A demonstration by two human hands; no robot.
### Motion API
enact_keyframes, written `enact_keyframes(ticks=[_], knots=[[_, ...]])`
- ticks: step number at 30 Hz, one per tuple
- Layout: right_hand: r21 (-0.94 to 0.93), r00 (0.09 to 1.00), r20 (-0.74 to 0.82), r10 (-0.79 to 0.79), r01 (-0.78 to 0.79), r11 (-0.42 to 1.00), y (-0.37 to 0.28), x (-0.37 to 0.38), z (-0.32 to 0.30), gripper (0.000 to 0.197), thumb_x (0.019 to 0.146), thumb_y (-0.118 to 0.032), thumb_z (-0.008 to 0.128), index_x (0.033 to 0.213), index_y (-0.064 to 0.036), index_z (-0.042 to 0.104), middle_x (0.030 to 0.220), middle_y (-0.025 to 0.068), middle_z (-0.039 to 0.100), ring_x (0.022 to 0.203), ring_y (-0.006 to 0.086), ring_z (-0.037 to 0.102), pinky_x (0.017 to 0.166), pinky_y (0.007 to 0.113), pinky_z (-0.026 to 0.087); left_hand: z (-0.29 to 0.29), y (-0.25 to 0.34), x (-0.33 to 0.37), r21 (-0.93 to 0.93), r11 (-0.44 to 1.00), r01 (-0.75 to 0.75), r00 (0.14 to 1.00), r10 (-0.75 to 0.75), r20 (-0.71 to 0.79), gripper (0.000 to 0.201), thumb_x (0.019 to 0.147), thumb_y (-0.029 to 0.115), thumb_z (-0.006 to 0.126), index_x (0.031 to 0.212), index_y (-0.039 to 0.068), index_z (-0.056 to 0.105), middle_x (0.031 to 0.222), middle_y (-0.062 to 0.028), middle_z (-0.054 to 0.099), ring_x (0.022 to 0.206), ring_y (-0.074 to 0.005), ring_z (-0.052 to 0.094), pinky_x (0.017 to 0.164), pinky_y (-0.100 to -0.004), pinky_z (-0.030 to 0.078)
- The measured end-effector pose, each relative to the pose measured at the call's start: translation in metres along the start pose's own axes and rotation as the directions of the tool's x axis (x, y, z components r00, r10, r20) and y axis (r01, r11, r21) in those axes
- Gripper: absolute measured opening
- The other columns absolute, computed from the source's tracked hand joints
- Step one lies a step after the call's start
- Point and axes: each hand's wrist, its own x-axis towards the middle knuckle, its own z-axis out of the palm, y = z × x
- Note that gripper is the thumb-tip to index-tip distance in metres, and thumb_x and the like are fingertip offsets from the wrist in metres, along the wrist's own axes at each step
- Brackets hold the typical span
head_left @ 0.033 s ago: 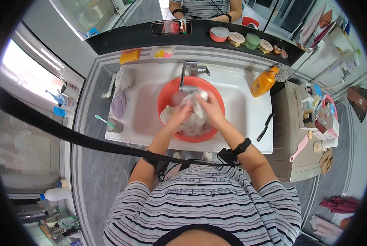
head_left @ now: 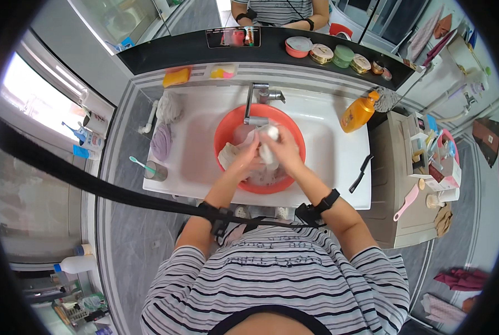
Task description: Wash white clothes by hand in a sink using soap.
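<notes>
A red plastic basin (head_left: 222,127) sits in the white sink (head_left: 196,134) under the metal faucet (head_left: 255,106). Wet white cloth (head_left: 228,154) lies bunched in it, partly in cloudy, sudsy water. Over the basin's middle, my right hand (head_left: 283,148) is closed round a wad of this cloth, and a white bulge pokes out above its thumb side. My left hand (head_left: 248,162) presses against the same cloth from the left, fingers curled and partly hidden. Both hands nearly meet.
An orange pump bottle (head_left: 358,113) and a black-handled tool (head_left: 361,174) are on the sink's right rim. Along its left rim lie a purple cloth (head_left: 161,142) and a cup with a toothbrush (head_left: 156,171). Sponges (head_left: 176,77) rest behind; a black strap (head_left: 121,192) crosses the view.
My left hand has shifted slightly down and left. The cloth between my hands is more bunched, and my right hand has turned a little around it.
</notes>
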Motion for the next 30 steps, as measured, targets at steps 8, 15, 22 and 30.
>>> enact_keyframes(ticks=[8,15,22,30], knots=[[-0.639,0.945,0.059,-0.322,0.284,0.715,0.02,-0.013,0.003,0.054,0.077,-0.035,0.067,0.117,-0.0038,0.048,0.109,0.0217,0.053,0.105,0.039,0.049,0.086,0.042,0.041,0.01,-0.063,0.064,-0.854,0.465,0.233,0.967,-0.014,0.256,0.034,0.091,0.038,0.04,0.106,0.011,0.055,0.104,-0.0081,0.061,0.096,-0.0228,0.059,0.087,-0.0416,0.047],[-0.272,0.98,-0.201,0.013,-0.069,0.96,0.063,0.02,-0.029,0.072,0.076,-0.041,0.071,0.127,-0.0016,0.04,0.123,0.0227,0.044,0.117,0.0309,0.044,0.092,0.04,0.041,0.052,-0.062,0.054,-0.912,0.333,0.239,0.94,0.155,0.303,0.034,0.093,0.034,0.038,0.111,0.011,0.054,0.11,-0.0062,0.06,0.102,-0.0224,0.057,0.09,-0.0403,0.045],[-0.387,0.973,-0.229,-0.007,-0.084,0.918,0.06,0.036,-0.04,0.042,0.072,-0.027,0.077,0.089,0.002,0.052,0.09,0.0146,0.058,0.077,0.0194,0.058,0.064,0.031,0.047,0.049,-0.065,0.05,-0.847,0.393,0.359,0.891,0.125,0.436,0.039,0.095,0.038,0.032,0.119,0.014,0.052,0.118,-0.0019,0.056,0.108,-0.0201,0.053,0.095,-0.0387,0.039],[-0.243,0.901,-0.392,-0.187,0.094,0.965,0.048,0.025,-0.029,0.033,0.073,-0.022,0.075,0.086,-0.0029,0.052,0.09,0.011,0.056,0.083,0.0184,0.052,0.075,0.031,0.043,0.035,-0.047,0.04,-0.941,0.141,0.309,0.936,0.132,0.327,0.055,0.094,0.05,0.026,0.123,0.01,0.049,0.125,-0.0063,0.053,0.116,-0.0255,0.048,0.102,-0.044,0.033]])
